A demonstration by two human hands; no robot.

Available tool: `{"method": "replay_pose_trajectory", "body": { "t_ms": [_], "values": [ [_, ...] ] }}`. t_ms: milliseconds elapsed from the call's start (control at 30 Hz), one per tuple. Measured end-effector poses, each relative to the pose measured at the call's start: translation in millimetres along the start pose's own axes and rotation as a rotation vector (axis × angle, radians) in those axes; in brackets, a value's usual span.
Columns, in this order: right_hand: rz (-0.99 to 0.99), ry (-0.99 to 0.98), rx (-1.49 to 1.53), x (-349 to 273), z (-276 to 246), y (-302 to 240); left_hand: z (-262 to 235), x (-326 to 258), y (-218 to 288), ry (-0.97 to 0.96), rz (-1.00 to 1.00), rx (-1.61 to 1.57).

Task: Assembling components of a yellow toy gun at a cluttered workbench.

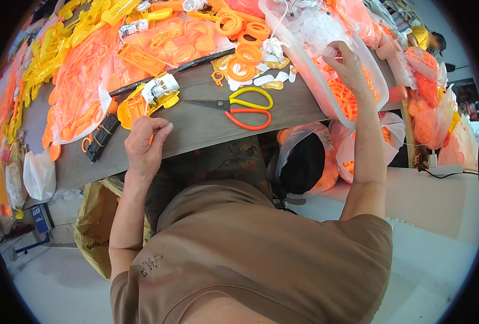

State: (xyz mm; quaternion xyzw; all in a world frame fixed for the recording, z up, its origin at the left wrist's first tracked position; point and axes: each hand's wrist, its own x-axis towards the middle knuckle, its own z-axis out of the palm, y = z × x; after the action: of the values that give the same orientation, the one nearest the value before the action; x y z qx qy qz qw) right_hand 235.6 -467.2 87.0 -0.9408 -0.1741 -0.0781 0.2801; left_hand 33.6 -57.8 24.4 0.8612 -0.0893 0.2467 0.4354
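Note:
My right hand is over a translucent plastic bin, its fingertips pinched round a small clear plastic piece. Clear discs fill the far part of the bin, and small orange plastic parts lie in the near part. At the table's front edge my left hand is closed, with thumb and fingers curled together. A bit of orange shows by those fingers; what they hold is hidden. Just beyond it sits a yellow plastic shell with a white mechanism on it.
Scissors with yellow and red handles lie mid-table. Behind them are a black bar, orange rings and stickers. Orange parts are heaped at the left, beside a banded black bundle. Bags of orange parts hang below the bin.

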Motion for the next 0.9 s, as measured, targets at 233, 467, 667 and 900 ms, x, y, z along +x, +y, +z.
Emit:
{"method": "replay_pose_trajectory", "body": {
  "t_ms": [233, 467, 667, 900],
  "values": [
    [-0.084, -0.171, 0.577, -24.2, 25.0, -90.8, -4.3, 0.8, 0.8, -0.011, -0.004, -0.007],
    [0.032, -0.718, 1.714, -54.9, 142.5, -155.2, -5.6, -0.1, 10.2, 0.01, -0.203, -0.183],
    [0.059, -0.737, 1.874, -57.2, 191.4, -184.6, -13.1, -2.1, 16.3, 0.003, -0.272, -0.239],
    [0.038, -0.679, 1.779, -61.3, 199.6, -203.6, -10.2, -3.1, 8.4, 0.098, -0.103, -0.052]
  ]
}}
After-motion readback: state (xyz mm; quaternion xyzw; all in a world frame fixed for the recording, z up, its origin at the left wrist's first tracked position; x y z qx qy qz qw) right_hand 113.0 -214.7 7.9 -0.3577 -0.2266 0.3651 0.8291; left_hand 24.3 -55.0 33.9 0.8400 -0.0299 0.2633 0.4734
